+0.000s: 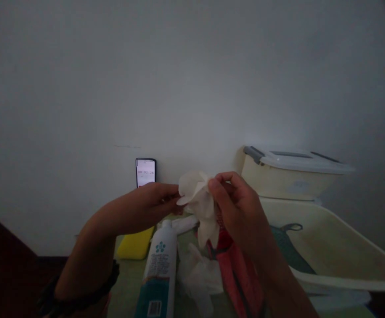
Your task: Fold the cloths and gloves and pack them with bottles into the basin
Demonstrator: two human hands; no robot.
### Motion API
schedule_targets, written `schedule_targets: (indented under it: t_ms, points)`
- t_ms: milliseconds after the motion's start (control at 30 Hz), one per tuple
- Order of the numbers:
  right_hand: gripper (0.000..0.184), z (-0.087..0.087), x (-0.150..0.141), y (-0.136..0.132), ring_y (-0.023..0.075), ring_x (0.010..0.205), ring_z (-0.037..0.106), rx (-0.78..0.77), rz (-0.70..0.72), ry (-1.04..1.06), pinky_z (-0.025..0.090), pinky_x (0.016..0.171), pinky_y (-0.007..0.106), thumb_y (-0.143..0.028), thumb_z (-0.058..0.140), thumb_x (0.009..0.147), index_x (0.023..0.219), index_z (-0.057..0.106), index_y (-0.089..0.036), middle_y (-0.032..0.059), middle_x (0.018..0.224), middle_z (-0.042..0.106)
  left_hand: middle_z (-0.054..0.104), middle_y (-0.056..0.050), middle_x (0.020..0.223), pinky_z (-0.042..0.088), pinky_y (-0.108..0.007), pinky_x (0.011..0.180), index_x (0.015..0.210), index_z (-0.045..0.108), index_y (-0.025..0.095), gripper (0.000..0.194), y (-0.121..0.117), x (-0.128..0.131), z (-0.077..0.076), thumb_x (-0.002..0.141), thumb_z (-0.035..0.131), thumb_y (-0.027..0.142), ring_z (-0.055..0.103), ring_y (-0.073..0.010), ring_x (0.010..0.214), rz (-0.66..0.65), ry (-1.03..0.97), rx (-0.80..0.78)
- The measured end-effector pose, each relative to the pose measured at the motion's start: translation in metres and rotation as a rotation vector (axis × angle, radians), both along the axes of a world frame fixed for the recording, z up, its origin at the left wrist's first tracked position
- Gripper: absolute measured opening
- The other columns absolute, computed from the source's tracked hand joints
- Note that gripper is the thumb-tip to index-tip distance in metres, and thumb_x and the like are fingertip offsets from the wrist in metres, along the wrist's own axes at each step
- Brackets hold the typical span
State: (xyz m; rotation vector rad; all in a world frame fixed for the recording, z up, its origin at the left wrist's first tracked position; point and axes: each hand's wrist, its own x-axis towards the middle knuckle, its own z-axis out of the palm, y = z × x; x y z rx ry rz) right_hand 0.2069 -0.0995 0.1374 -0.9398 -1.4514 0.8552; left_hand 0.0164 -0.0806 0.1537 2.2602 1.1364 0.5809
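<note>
Between my hands hangs a thin, limp white piece with loose folds and lobes; whether it is tissue or a thin glove I cannot tell. My right hand pinches its upper edge between thumb and fingertips. From the other side my left hand grips it, its fingertips partly hidden behind the folds. Below, a crumpled whitish, partly see-through piece lies on the green surface. A white and teal bottle is just left of it, and a red cloth-like item lies beneath my right forearm.
A phone showing a timer leans on the wall behind my left hand. A yellow object sits beside the bottle. At right are a cream basin with a green looped cloth in it and a lidded box behind.
</note>
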Motion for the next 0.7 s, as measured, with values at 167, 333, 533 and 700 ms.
schedule_targets:
  t_ms: [167, 333, 533, 700]
  points:
    - [0.024, -0.002, 0.01, -0.003, 0.0116, 0.061, 0.062, -0.058, 0.068, -0.095, 0.047, 0.052, 0.02, -0.038, 0.059, 0.084, 0.1, 0.05, -0.023, -0.0016, 0.077, 0.068, 0.071, -0.003, 0.082, 0.048, -0.024, 0.069, 0.086, 0.064, 0.016, 0.032, -0.005, -0.002, 0.008, 0.091, 0.036, 0.03, 0.065, -0.0154, 0.075, 0.022, 0.111, -0.092]
    - [0.044, 0.002, 0.021, -0.002, 0.0161, 0.067, 0.068, -0.132, 0.091, -0.055, 0.053, 0.056, 0.025, -0.032, 0.064, 0.081, 0.119, 0.041, -0.027, 0.0003, 0.085, 0.072, 0.07, -0.002, 0.071, 0.046, -0.025, 0.063, 0.076, 0.066, 0.017, 0.047, -0.019, 0.009, 0.013, 0.093, 0.031, 0.042, 0.064, -0.0153, 0.064, 0.142, 0.194, -0.02]
    - [0.032, 0.001, 0.028, -0.002, 0.0183, 0.07, 0.067, -0.076, 0.171, -0.237, 0.052, 0.062, 0.031, -0.032, 0.051, 0.089, 0.12, 0.05, -0.025, 0.0027, 0.081, 0.073, 0.07, -0.001, 0.082, 0.041, -0.025, 0.06, 0.089, 0.063, 0.021, 0.032, -0.025, 0.036, 0.005, 0.082, 0.054, 0.051, 0.062, -0.0162, 0.067, 0.115, 0.217, 0.177]
    - [0.033, 0.004, 0.03, -0.002, 0.0155, 0.066, 0.066, -0.013, 0.102, -0.306, 0.047, 0.057, 0.026, -0.03, 0.046, 0.091, 0.123, 0.046, -0.023, 0.0025, 0.081, 0.072, 0.064, -0.003, 0.077, 0.037, -0.027, 0.059, 0.079, 0.055, 0.019, 0.019, -0.02, 0.047, -0.001, 0.087, 0.043, 0.031, 0.057, -0.0164, 0.066, 0.224, 0.294, 0.369]
